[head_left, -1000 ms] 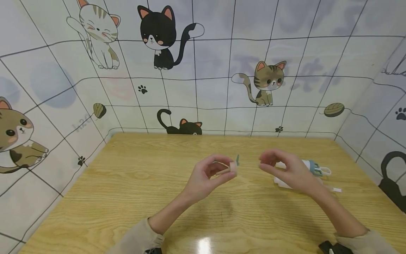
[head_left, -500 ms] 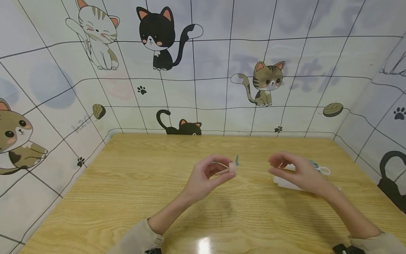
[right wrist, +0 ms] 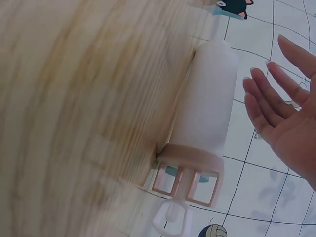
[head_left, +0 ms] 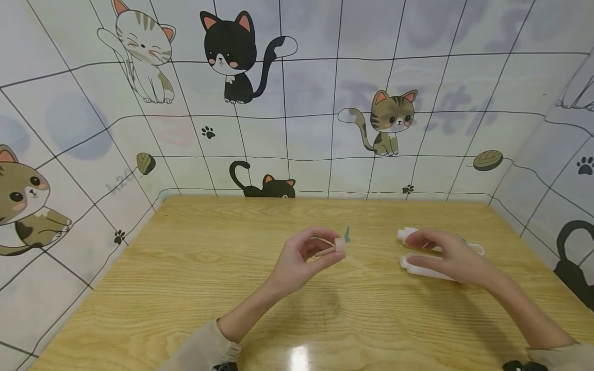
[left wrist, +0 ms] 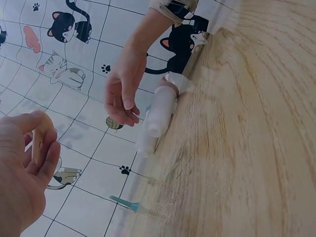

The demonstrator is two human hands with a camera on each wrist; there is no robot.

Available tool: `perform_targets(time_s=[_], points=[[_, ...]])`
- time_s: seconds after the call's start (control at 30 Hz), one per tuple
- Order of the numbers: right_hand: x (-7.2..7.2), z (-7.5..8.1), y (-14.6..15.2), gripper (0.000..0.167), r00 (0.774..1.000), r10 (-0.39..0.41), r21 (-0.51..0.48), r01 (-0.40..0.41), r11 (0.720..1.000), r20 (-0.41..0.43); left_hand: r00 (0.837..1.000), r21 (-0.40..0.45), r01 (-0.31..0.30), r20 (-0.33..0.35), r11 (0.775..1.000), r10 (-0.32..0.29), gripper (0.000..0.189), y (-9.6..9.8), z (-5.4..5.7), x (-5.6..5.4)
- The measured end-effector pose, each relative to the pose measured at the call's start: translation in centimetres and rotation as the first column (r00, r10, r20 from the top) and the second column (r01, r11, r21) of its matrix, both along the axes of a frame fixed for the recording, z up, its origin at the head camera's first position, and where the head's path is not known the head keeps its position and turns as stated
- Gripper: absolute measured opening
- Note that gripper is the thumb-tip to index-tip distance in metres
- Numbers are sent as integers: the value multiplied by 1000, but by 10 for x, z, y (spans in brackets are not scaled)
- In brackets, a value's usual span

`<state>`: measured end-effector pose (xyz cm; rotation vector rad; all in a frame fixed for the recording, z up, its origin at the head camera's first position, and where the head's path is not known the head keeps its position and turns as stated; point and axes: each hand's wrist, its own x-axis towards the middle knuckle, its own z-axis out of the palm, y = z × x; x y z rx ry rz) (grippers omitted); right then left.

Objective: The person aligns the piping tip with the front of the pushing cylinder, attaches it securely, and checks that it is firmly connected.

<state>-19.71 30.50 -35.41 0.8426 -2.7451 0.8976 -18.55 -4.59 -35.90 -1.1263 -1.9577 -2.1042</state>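
My left hand (head_left: 299, 260) pinches a small beige piece (head_left: 341, 246) between thumb and fingers, raised over the table. The piece has a round end and a thin, straight part pointing back toward the palm. My right hand (head_left: 452, 257) hovers over two white bottles lying on their sides, its fingers loosely bent and holding nothing. The nearer bottle (right wrist: 207, 94) has a pinkish collar (right wrist: 190, 158) with square openings and a white loop at its end. The farther bottle (head_left: 408, 235) is partly hidden by my right hand.
A teal cone-shaped tip (left wrist: 126, 203) with a flared base stands on the wooden table (head_left: 223, 232), just beyond my left hand. Cat-patterned fabric walls (head_left: 315, 134) enclose the table's back and sides.
My right hand has moved right and slightly down, away from my left hand and over the bottles, uncovering their narrow left ends. My left hand has stayed in place, holding the beige piece.
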Motion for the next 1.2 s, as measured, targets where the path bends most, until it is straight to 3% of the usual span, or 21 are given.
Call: perform_targets(time_s=[0.27,0.5,0.77,1.0,1.2], points=[[-1,-4,13,32,1000,17,42,-18,999,15,1000,-1,1,13,1000,-1,31,-1,-1,-1],[-2,-9,24,35,996,-13,84,6,996,86,1000,-14,11,14,1000,-11,31,-2,-3,-2],[-7,-16,36,32,993,28,126,-42,991,111,999,-41,6,51,999,-4,30,1,-9,-3],[-9,-18,41,45,979,-7,197,-34,980,202,998,-69,-2,65,998,7,31,1,-11,-4],[-9,-17,38,44,984,15,201,-51,978,175,997,-80,-3,76,997,9,31,0,-11,-5]])
